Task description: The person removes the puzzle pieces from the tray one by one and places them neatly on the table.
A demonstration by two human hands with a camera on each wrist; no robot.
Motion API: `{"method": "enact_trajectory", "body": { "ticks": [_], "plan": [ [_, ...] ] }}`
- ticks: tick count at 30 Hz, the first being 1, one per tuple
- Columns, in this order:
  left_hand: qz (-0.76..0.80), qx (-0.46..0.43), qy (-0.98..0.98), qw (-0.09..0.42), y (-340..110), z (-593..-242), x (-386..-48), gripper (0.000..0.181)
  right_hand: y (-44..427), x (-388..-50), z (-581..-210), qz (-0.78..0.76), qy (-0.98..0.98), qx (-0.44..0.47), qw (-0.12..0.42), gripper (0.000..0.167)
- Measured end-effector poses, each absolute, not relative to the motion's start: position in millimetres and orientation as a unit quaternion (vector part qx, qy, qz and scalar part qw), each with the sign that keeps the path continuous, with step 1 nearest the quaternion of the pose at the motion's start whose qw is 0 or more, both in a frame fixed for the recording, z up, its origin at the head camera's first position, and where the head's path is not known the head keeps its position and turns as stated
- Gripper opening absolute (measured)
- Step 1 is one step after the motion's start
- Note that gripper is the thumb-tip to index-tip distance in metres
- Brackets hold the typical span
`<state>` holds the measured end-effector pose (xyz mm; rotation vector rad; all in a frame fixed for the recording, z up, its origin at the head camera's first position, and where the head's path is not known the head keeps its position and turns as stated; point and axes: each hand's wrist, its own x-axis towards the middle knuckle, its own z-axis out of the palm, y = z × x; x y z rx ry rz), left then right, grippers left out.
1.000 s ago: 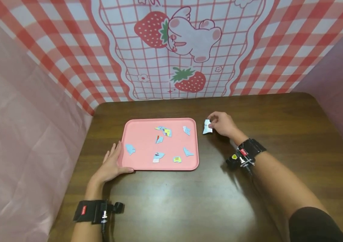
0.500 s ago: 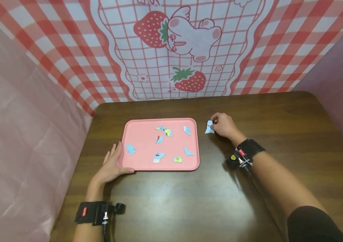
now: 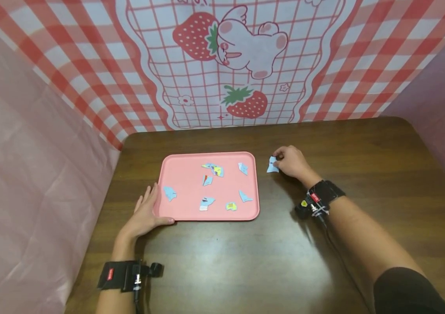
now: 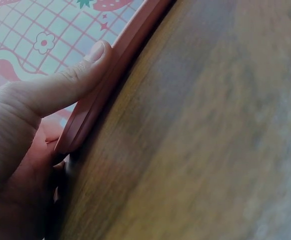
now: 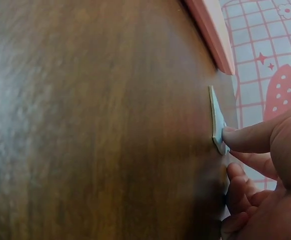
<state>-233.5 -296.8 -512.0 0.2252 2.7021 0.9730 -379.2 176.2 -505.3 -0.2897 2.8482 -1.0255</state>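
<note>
My right hand [image 3: 292, 163] pinches a light-blue puzzle piece [image 3: 272, 165] between thumb and fingers, right of the pink tray [image 3: 187, 213]. In the right wrist view the piece [image 5: 217, 127] looks thin and is low over the wood, lying flat or nearly so; the thumb is on it. My left hand [image 3: 143, 216] rests at the tray's near left corner, fingers straight along its left side and thumb along the front rim. The left wrist view shows that thumb against the tray rim [image 4: 93, 102]. On the tray lie several irregular pieces, among them a blue one [image 3: 170, 193] and a yellow one [image 3: 231, 206].
The brown wooden table [image 3: 222, 261] carries the tray. Behind it hangs a red-and-white checked cloth [image 3: 246, 56] with strawberries. A pink cloth [image 3: 30, 183] hangs at the left, another [image 3: 438, 113] at the right. A cable [image 3: 345, 266] trails beneath the right forearm.
The right hand has shifted the pinched puzzle piece slightly to the right and turned it a little, mostly before the last half second. The left hand and tray stay put.
</note>
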Motion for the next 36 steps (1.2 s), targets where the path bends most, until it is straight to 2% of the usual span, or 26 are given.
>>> {"method": "enact_trajectory", "body": {
  "ticks": [6, 11, 18, 27, 36],
  "plan": [
    [0.338, 0.078, 0.929, 0.133, -297.0, -511.7, -234.1, 0.130, 176.7, -380.1, -502.6, -0.346, 0.932, -0.086, 0.064, 0.030],
    [0.334, 0.080, 0.930, 0.130, -297.1, -510.1, -236.5, 0.130, 167.2, -386.3, -498.3, -0.353, 0.932, -0.073, 0.045, 0.028],
    [0.339, 0.080, 0.929, 0.126, -296.7, -509.2, -234.5, 0.130, 114.5, -383.0, -481.1, -0.345, 0.932, -0.114, 0.023, 0.024],
    [0.345, 0.078, 0.927, 0.127, -297.2, -511.9, -231.3, 0.130, 40.7, -372.1, -482.2, -0.272, 0.945, -0.161, 0.077, 0.025],
    [0.345, 0.079, 0.927, 0.124, -297.0, -510.3, -233.2, 0.129, 9.4, -365.0, -490.6, -0.237, 0.953, -0.168, 0.090, 0.021]
  ]
}}
